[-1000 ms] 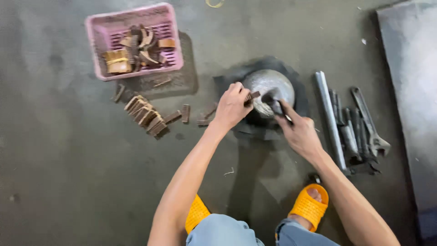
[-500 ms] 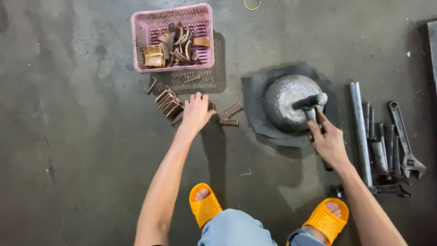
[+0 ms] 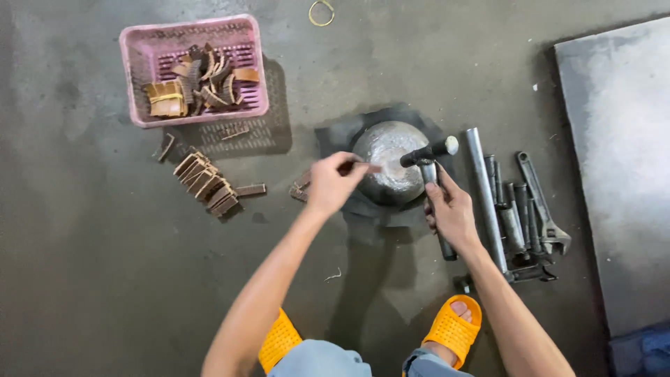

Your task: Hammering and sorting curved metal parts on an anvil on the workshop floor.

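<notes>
My left hand [image 3: 331, 183] grips a small brown curved piece [image 3: 359, 167] and holds it over the left side of a round metal dome [image 3: 391, 155], which rests on a dark mat [image 3: 349, 136] on the floor. My right hand [image 3: 450, 209] grips the handle of a hammer [image 3: 430, 151]; its head hovers at the dome's right edge. A row of similar brown pieces [image 3: 206, 181] lies on the floor to the left.
A pink plastic basket [image 3: 139, 42] with several brown pieces stands at the upper left. Metal pipes and an adjustable wrench [image 3: 541, 209] lie right of the dome. A grey slab [image 3: 618, 160] lies at the right. My feet in orange sandals [image 3: 453, 328] are below.
My left hand has come back from the row of brown pieces to the dome, now holding one piece. My right hand has kept the hammer by the dome.
</notes>
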